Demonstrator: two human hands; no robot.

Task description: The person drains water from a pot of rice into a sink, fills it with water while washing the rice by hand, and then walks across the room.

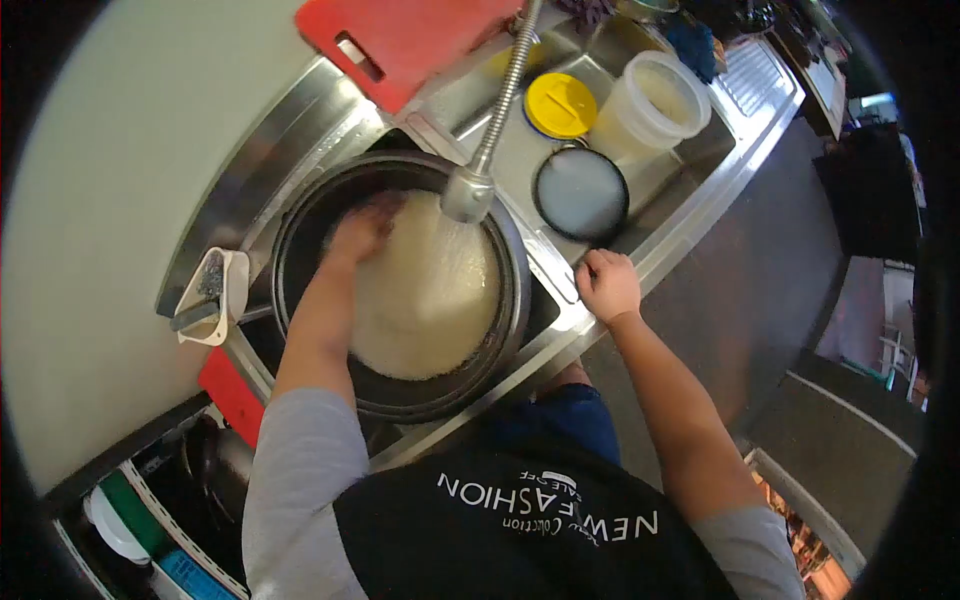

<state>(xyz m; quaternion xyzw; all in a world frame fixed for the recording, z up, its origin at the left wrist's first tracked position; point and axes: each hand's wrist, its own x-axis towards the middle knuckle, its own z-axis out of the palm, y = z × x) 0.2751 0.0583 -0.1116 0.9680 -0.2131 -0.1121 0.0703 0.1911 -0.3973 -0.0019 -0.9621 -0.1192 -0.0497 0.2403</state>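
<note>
A large dark round pot (515,285) sits in the left sink basin, filled with pale, cloudy water (425,310); what lies under the surface I cannot make out. My left hand (368,228) reaches into the pot at its far left side, smeared by motion, fingers unclear. Water streams into the pot from a metal spray faucet (468,192) on a flexible hose. My right hand (608,285) rests on the sink's front rim (655,265), fingers curled in, with nothing visible in them. Just beyond it is a black-rimmed round vessel (582,192) of whitish liquid.
In the right basin stand a translucent plastic tub (635,125) and a yellow lid (560,105). A red cutting board (400,45) lies behind the faucet. A small white holder (232,285) with a scrubber is left of the pot. Grey floor (740,300) extends to the right.
</note>
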